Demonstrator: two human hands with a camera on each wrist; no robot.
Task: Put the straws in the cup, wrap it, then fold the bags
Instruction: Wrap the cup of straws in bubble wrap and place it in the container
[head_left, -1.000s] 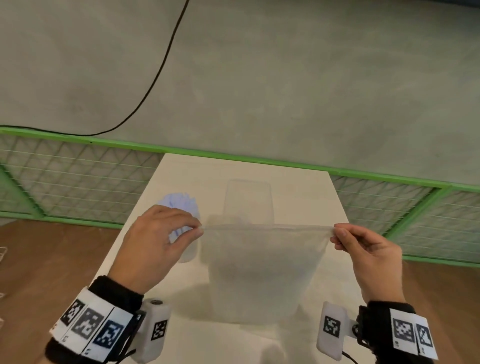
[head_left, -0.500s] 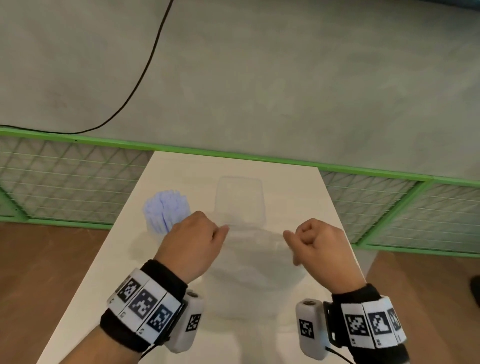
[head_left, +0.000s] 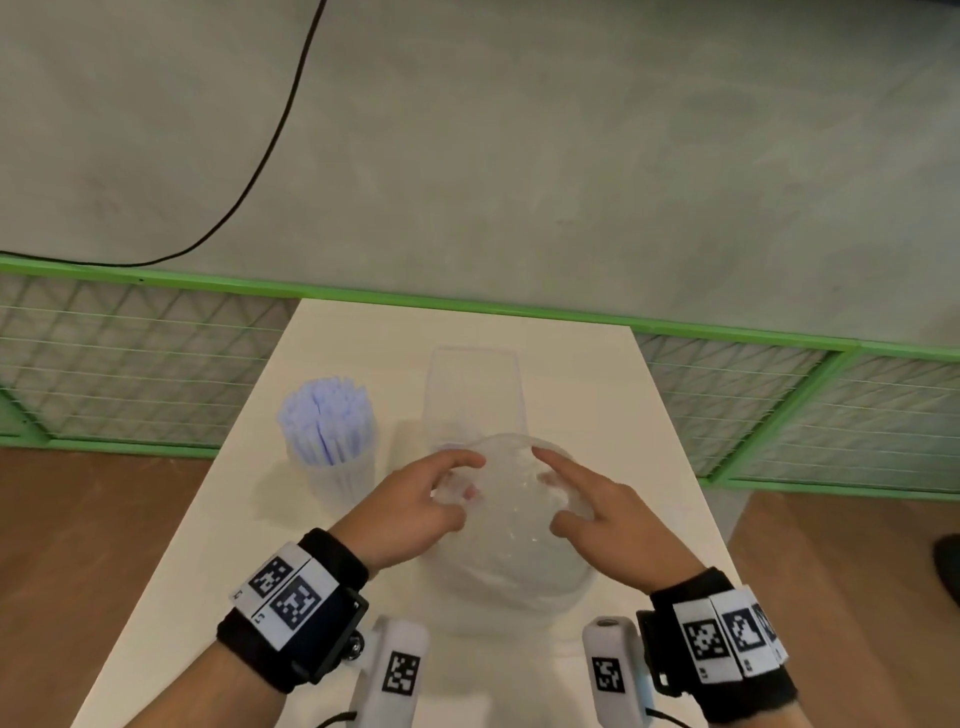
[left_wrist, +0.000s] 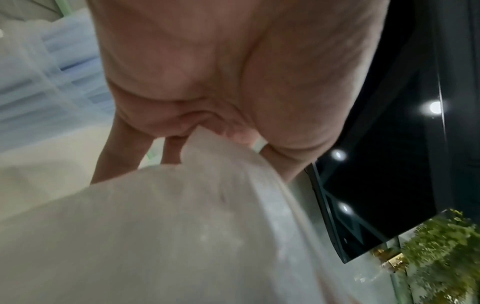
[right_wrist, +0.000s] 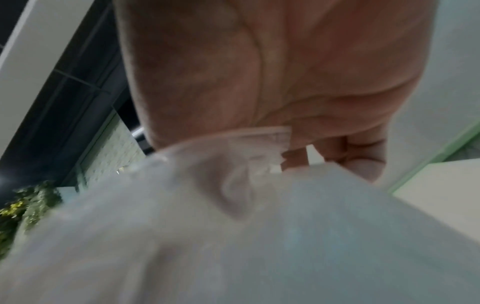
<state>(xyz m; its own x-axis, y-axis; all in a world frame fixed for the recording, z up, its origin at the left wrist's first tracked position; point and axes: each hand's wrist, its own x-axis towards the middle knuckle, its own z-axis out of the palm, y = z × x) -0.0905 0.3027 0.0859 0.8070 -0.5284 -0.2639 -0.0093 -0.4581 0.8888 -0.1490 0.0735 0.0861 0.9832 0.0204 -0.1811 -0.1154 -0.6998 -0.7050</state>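
A clear cup (head_left: 337, 467) packed with pale blue-and-white straws (head_left: 327, 415) stands upright on the left of the white table (head_left: 597, 395). A translucent plastic bag (head_left: 514, 540) lies puffed up at the table's centre. My left hand (head_left: 415, 501) and right hand (head_left: 592, 506) grip its top edge from either side, index fingers stretched toward each other over it. In the left wrist view the bag's edge (left_wrist: 205, 142) runs in under the left hand (left_wrist: 207, 82). Blurred, the right wrist view shows the bag's rim strip (right_wrist: 259, 133) held under the right hand (right_wrist: 259, 72).
A second clear bag (head_left: 472, 384) lies flat on the table just beyond the held one. A green-framed wire fence (head_left: 779, 415) runs behind the table, with a black cable (head_left: 270, 150) on the grey floor past it. Wooden floor (head_left: 78, 519) shows on both sides.
Both hands came together from wide apart and dropped toward the table. The bag, stretched taut in the air before, now bulges between them. The head view tilted down.
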